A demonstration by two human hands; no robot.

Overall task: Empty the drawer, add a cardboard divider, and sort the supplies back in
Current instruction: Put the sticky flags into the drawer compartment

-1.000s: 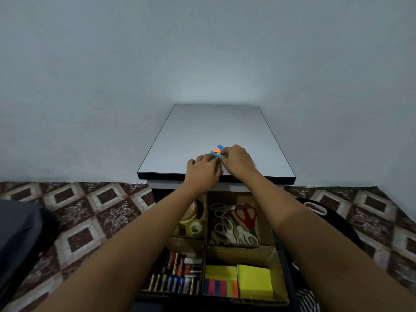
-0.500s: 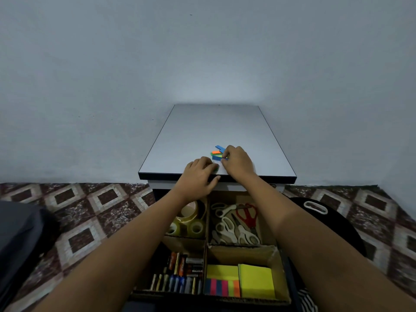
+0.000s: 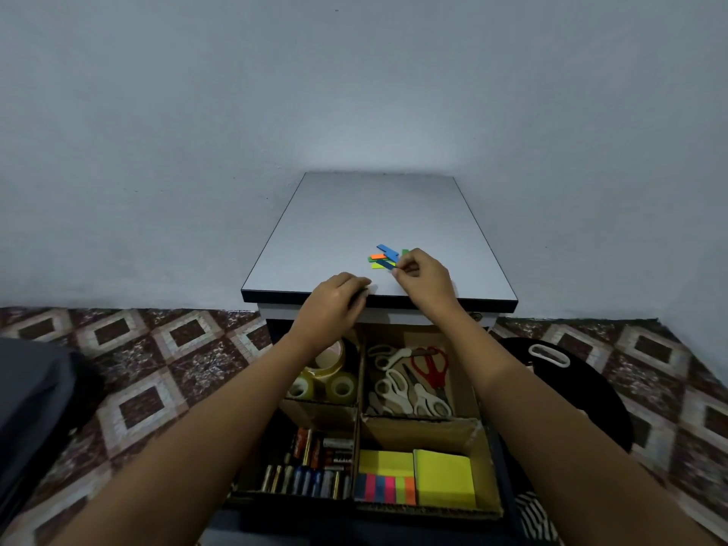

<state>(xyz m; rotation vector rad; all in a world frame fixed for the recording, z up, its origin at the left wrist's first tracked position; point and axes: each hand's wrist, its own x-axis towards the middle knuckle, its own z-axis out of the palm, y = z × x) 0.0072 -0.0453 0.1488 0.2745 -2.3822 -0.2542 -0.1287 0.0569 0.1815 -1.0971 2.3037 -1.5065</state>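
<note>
A small pile of coloured sticky flags (image 3: 384,257) lies on the grey cabinet top (image 3: 354,214). My right hand (image 3: 423,275) pinches the near end of the pile between thumb and forefinger. My left hand (image 3: 335,303) rests on the top's black front edge with its fingers loosely curled and nothing seen in them. Below, the open drawer (image 3: 497,459) holds a cardboard divider (image 3: 358,411) forming several compartments: tape rolls (image 3: 340,386) back left, scissors (image 3: 413,378) back right, batteries (image 3: 315,463) front left, sticky note pads (image 3: 443,476) front right.
A black bag (image 3: 583,388) with a white handle sits on the patterned tile floor (image 3: 157,368) to the right of the drawer. A dark grey shape (image 3: 27,407) lies at the left edge. A plain wall stands behind the cabinet.
My left hand has drawn back from the flags to the front edge of the top. My right hand has shifted right and lifted its fingers into a pinch, uncovering more of the flags.
</note>
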